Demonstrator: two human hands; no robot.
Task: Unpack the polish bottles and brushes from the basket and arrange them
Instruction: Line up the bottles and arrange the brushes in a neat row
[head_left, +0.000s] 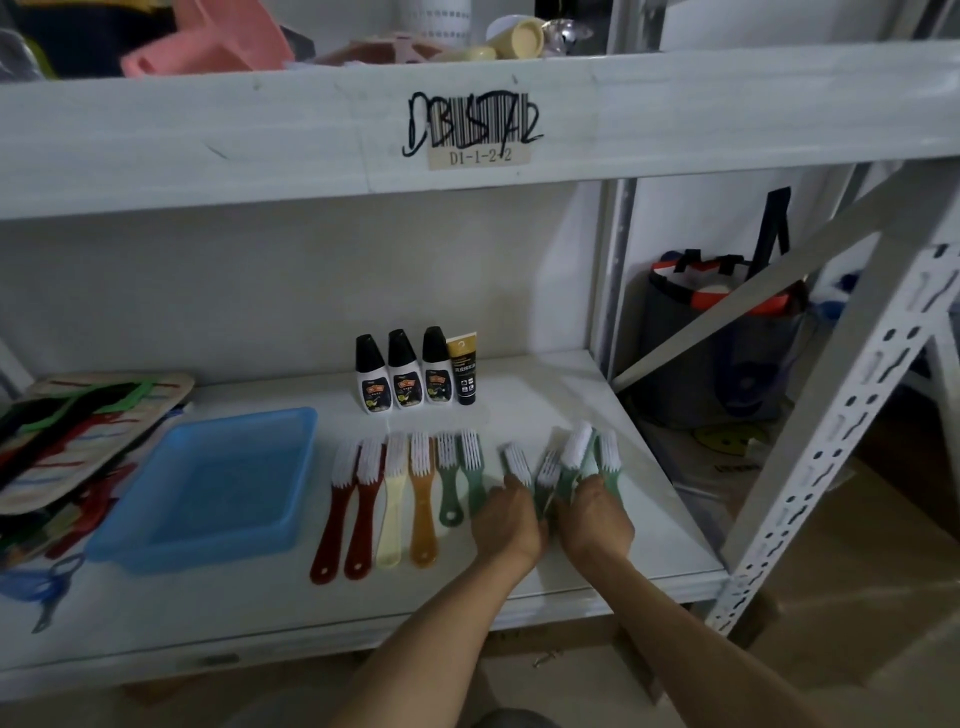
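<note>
Our left hand (511, 512) and right hand (592, 512) lay side by side, fingers curled around the handles of the last green brushes (576, 452), bristles fanning beyond the fingertips. Left of them lay six aligned brushes (410, 488); beyond those stood the polish bottles (402, 371); farther left sat the blue basket (208, 488). We judged it best to part the handles singly, matching the row's spacing.

Blue basket (208, 488), black-capped white bottles (402, 376), brushes (410, 493) (red, cream, amber, green).

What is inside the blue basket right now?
Nothing shows inside the blue basket: its floor looks bare. The bottles and brushes are out on the shelf. The near wall hides a strip of the floor.
</note>
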